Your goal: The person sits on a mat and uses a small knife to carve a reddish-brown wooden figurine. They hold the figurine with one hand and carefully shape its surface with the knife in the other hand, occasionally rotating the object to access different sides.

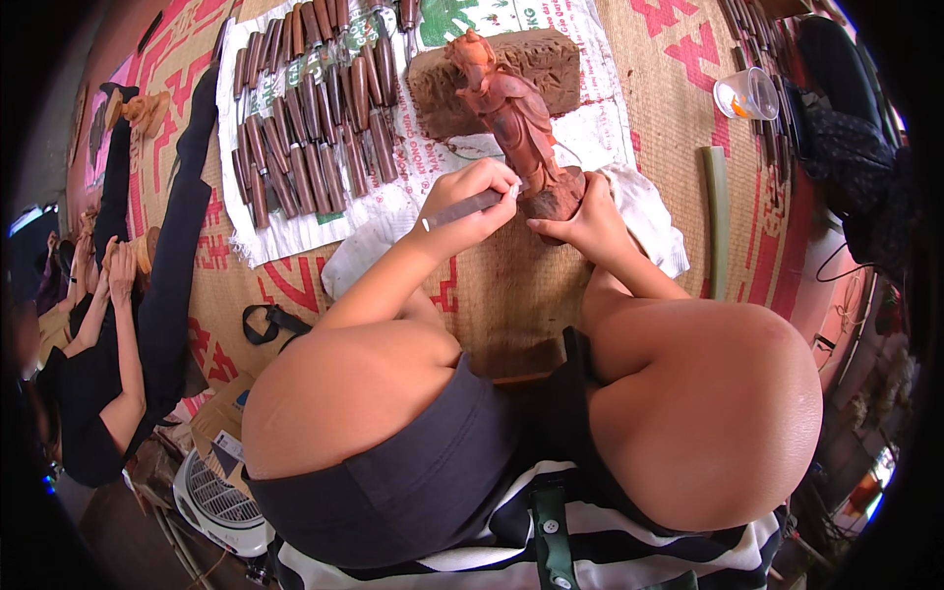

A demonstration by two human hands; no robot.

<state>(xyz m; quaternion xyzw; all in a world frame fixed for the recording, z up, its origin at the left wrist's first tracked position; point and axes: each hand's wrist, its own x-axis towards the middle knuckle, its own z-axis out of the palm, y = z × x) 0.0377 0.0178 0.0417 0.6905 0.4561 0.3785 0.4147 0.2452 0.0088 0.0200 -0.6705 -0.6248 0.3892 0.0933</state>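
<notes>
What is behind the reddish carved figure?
Behind the carved figure, a brown block shows on both sides, lying on a white printed sheet. The block's middle is covered, so whether figure and block touch there can't be told.

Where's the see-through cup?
In the head view, the see-through cup is at the upper right, beside the dark-handled tools and just beyond the far end of the long green strip.

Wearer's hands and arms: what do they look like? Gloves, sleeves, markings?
Left hand, right hand: bare, no gloves or rings visible. Forearms: bare, no sleeves, watch or clear markings visible. Worn: black-and-white striped fabric top, dark green front strip.
</notes>
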